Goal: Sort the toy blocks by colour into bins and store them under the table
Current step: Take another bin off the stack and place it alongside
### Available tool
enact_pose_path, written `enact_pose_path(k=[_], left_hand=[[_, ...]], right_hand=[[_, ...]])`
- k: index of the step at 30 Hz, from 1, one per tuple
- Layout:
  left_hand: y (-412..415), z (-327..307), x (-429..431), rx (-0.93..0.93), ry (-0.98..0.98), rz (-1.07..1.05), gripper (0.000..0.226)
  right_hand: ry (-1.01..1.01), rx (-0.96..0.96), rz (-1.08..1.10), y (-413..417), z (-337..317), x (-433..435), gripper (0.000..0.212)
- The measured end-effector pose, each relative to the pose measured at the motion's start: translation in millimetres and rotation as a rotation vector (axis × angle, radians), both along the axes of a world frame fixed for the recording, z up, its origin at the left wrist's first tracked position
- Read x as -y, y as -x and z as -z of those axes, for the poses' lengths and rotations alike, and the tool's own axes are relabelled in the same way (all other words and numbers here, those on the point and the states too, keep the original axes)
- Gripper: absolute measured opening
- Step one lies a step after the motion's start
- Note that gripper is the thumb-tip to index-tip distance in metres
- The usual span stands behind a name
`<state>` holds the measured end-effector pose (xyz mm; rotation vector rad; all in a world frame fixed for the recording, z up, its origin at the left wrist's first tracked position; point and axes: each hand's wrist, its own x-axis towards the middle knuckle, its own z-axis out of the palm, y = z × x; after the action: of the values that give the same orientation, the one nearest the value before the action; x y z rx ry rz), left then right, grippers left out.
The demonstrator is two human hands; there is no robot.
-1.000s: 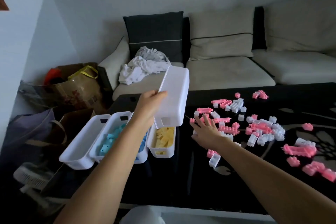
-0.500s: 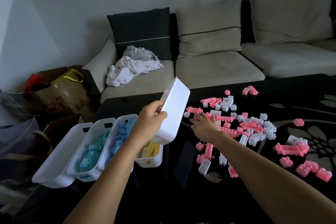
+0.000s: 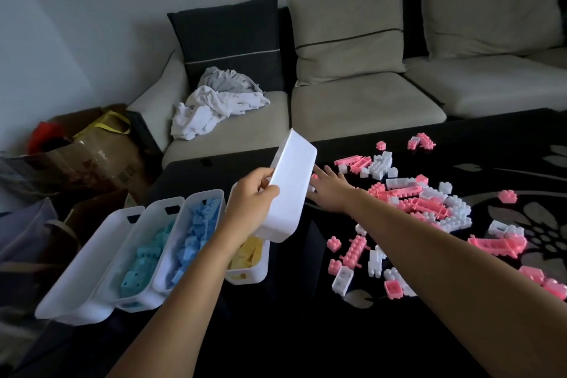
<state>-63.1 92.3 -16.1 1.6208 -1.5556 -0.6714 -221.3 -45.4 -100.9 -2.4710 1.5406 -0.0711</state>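
Head camera: glossy black flower-print table [image 3: 306,331] under us, beige fabric sofa [image 3: 362,101] behind, crumpled white cloth [image 3: 214,107] on its left seat, brown paper bag [image 3: 101,156] at left; bag print unreadable. Our left hand [image 3: 250,202] grips tilted white plastic bin [image 3: 290,190] by rim, fingers curled, above yellow-block bin [image 3: 248,258]. Held bin hides fingertips of our right hand [image 3: 329,190]; fingers straight, at edge of scattered pink and white toy blocks [image 3: 414,196] on table. Teal-block bin [image 3: 138,264], blue-block bin [image 3: 190,233] beside.
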Motion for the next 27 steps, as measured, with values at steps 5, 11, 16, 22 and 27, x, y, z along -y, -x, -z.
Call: enact_pose_path(k=[5,11,16,22,27], left_hand=[[-2.7,-1.3,-1.2,-0.034,-0.035,-0.001,0.027],[4.7,-4.3,-2.1,-0.04,-0.075,-0.009,0.032],[20.8,-2.0,-5.6,0.118,-0.042,0.017,0.035],[54.9,12.1,-20.5,0.471,0.068,0.09,0.044],[70.1,40.2,-26.3,0.686,0.095,0.076,0.044]], right_hand=[[-0.078,-0.004,0.017,-3.7,-2.1,-2.5,0.051],[-0.118,-0.005,-0.107,7.9,-4.8,-73.3,0.06],[-0.091,-0.017,-0.145,24.9,-1.8,-144.9,0.067],[0.075,-0.044,-0.042,48.8,19.2,-164.0,0.053],[0.077,-0.026,0.038,87.8,18.4,-153.1,0.05]])
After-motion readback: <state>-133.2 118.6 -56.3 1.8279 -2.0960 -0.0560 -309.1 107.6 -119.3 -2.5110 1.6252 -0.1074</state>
